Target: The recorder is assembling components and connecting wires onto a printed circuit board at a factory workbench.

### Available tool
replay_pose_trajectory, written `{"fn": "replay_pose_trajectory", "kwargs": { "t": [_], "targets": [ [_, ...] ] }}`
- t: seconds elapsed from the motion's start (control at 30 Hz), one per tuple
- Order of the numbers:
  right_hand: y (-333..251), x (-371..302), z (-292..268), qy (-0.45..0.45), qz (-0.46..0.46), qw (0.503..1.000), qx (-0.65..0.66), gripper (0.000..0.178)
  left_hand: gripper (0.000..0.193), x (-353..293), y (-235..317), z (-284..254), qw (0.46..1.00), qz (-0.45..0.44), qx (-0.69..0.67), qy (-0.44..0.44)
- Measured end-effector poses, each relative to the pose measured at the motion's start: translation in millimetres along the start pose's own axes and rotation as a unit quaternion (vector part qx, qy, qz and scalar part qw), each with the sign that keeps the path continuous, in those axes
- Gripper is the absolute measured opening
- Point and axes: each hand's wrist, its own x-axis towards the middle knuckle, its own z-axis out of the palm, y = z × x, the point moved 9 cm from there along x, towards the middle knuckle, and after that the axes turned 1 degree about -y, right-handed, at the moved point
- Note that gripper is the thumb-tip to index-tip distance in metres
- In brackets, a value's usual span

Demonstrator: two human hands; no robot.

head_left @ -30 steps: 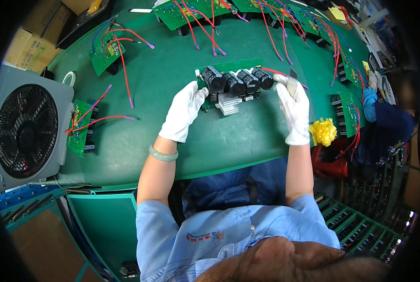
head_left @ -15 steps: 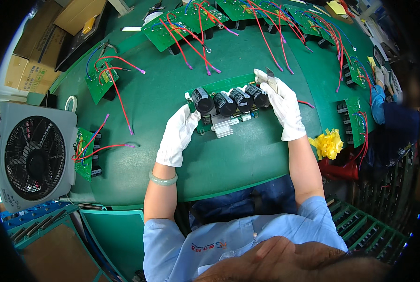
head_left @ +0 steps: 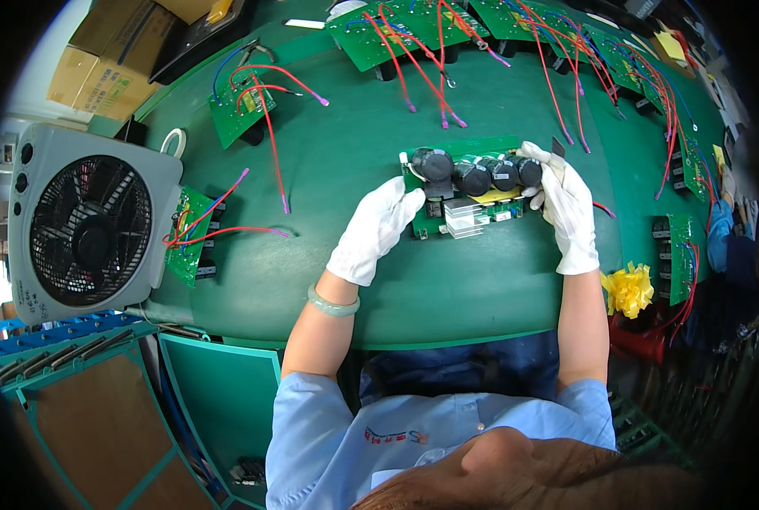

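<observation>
A green circuit board (head_left: 481, 145) sits in front of me between my hands. Several black cylindrical capacitors (head_left: 471, 178) stand in a row on it, with a silver finned heat sink (head_left: 462, 218) below them. My left hand (head_left: 369, 234), in a white glove, is closed at the board's left edge, thumb and fingers against it. My right hand (head_left: 569, 214), also gloved, is closed at the right end. A thin flat metal tool (head_left: 558, 147) sticks up from its fingers; its lower part is hidden. A red wire (head_left: 603, 209) shows beyond that hand.
A grey box fan (head_left: 95, 225) stands at the left beside wired circuit boards (head_left: 194, 246). More boards with red wires (head_left: 413, 64) line the table's far edge. At right are a yellow bundle (head_left: 628, 290), another board (head_left: 677, 259) and a co-worker's sleeve (head_left: 719, 231).
The whole view has shifted and turned, so the table's things appear farther right. The board shows its capacitor tops more, as if tilted. Both hands remain at its ends.
</observation>
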Motion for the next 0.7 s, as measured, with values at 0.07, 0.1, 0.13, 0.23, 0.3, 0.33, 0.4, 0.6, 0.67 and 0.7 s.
{"fn": "replay_pose_trajectory", "kwargs": {
  "t": [0.07,0.1,0.13,0.23,0.3,0.33,0.4,0.6,0.67,0.7],
  "targets": [
    [2.2,-0.6,-1.7,-0.002,-0.003,1.000,-0.001,0.031,0.035,-2.0,-3.0,2.6,0.999,-0.032,0.023,-0.024],
    [2.0,-1.1,-2.2,0.000,-0.005,1.000,-0.002,0.031,0.035,-2.3,-3.9,1.7,0.999,-0.032,0.022,-0.020],
    [0.7,-2.2,-1.7,0.004,-0.003,1.000,-0.002,0.031,0.034,-2.2,-6.0,1.0,0.999,-0.034,0.035,-0.017],
    [-1.5,-3.7,-0.6,0.007,-0.018,1.000,-0.014,0.032,0.033,-1.2,-8.4,1.5,0.999,-0.040,0.032,-0.013],
    [-5.9,-6.3,5.6,0.011,-0.006,1.000,-0.008,0.032,0.033,-1.4,-6.7,1.5,0.999,-0.042,0.017,-0.013],
    [-7.1,-7.2,6.5,0.017,0.005,1.000,-0.003,0.032,0.033,-1.4,-2.3,2.4,0.999,-0.034,0.032,-0.019],
    [0.0,-7.8,1.7,-0.012,0.052,0.999,-0.004,0.032,0.033,-1.3,2.5,3.3,0.998,-0.027,0.046,-0.025],
    [-6.7,-8.9,18.9,-0.060,-0.075,0.995,-0.015,0.051,0.034,0.6,-0.2,2.5,0.992,-0.022,0.122,-0.015],
    [-10.9,-11.0,22.1,-0.047,-0.130,0.990,-0.030,0.046,0.022,-0.6,11.8,-5.2,0.984,0.085,0.152,0.043],
    [-16.9,-13.5,22.6,-0.051,-0.164,0.984,-0.037,0.044,0.022,-2.4,19.0,-6.0,0.984,0.088,0.147,0.046]
  ]
}}
